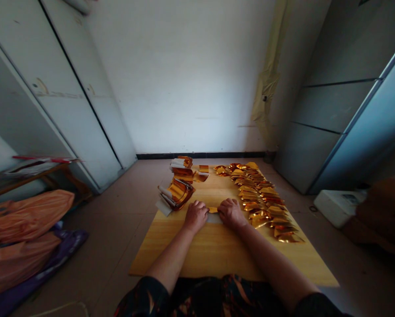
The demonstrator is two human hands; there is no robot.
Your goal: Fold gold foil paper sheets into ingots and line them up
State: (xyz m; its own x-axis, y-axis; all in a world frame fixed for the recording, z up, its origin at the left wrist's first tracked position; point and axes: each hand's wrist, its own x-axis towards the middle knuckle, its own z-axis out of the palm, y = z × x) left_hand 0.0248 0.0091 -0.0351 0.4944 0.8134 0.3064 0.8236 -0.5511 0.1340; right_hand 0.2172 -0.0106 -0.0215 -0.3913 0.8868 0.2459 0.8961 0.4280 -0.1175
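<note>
Between my hands, a small sheet of gold foil paper (213, 210) lies on the wooden board, with a pale edge showing below it. My left hand (197, 215) has its fingers curled down on the sheet's left end. The right end is under the bent fingers of my right hand (230, 213). Just beyond my left hand sits a curled stack of gold foil sheets (177, 190) with whitish backs. To the right of my right hand stand rows of folded gold paper pieces (250, 193), overlapping one another.
The wooden board (184, 257) spans the space before my lap. A second foil stack (182, 166) rests at its far left. White cabinets (68, 88) stand left, a grey fridge-like cabinet (329, 105) right. Orange bags (25, 229) lie at left; a white box (336, 204) sits on the floor at right.
</note>
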